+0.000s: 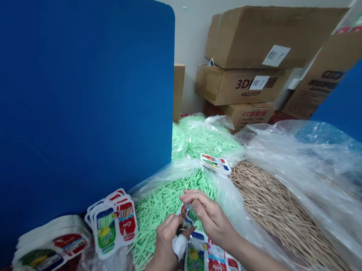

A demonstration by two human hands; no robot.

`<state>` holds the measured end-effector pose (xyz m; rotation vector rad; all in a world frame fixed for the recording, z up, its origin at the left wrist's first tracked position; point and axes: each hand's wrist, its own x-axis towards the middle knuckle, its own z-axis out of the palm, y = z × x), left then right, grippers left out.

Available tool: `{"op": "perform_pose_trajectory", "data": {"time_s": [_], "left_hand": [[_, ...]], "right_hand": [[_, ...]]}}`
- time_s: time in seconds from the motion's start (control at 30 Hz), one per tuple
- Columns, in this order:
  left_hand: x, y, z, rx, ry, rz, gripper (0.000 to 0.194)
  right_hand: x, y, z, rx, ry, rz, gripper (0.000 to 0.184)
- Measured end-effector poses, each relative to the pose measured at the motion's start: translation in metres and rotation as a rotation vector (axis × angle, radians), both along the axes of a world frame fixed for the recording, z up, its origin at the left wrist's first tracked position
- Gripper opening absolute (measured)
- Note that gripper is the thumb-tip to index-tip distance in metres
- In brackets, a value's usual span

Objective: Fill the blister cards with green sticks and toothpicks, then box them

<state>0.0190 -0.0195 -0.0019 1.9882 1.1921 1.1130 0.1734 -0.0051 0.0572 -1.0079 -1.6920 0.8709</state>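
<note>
Both hands meet in front of the green sticks. My left hand [166, 243], with a watch on its wrist and something white at its fingers, is closed on the edge of a small printed package [189, 214]. My right hand [211, 215] curves round the package's other side, fingers bent over it. The hands cover much of this package. Just below lies a flat two-part package [196, 263], printed green with yellow fruit and red with "Cola". Thin green candy-like sticks [158, 210] fill an open clear bag behind the hands. Thin brown sticks [274, 203] fill another bag at right.
Stacked printed packages [114, 224] stand at left, with a thicker pile [52, 243] beside them. Another printed package [215, 163] rests between the bags. A blue panel [65, 99] rises at left. Cardboard boxes [275, 38] are stacked against the back wall.
</note>
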Motion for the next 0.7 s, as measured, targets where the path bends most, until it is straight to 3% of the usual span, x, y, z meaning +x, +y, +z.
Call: {"op": "perform_pose_trajectory", "data": {"time_s": [0.17, 0.33, 0.43, 0.57, 0.63, 0.7], "left_hand": [[-0.002, -0.002, 0.000, -0.030, -0.029, -0.020, 0.018], [-0.012, -0.001, -0.001, -0.077, -0.032, -0.033, 0.023], [-0.017, 0.000, -0.003, -0.054, -0.047, -0.043, 0.024], [-0.021, -0.001, 0.003, -0.060, -0.063, -0.081, 0.014], [-0.022, -0.002, 0.009, -0.077, -0.077, -0.106, 0.011], [-0.024, -0.002, 0.013, -0.099, -0.095, -0.095, 0.018]], "right_hand": [[-0.002, 0.001, 0.019, -0.037, 0.023, 0.041, 0.037], [0.020, 0.024, 0.037, -0.012, 0.458, -0.155, 0.041], [0.033, 0.037, 0.017, -0.110, 0.420, -0.197, 0.036], [0.026, 0.033, -0.032, -0.499, 0.268, 0.126, 0.039], [0.019, 0.027, -0.048, -0.502, 0.308, 0.130, 0.033], [0.016, 0.022, -0.052, -0.393, 0.323, 0.006, 0.027]]}}
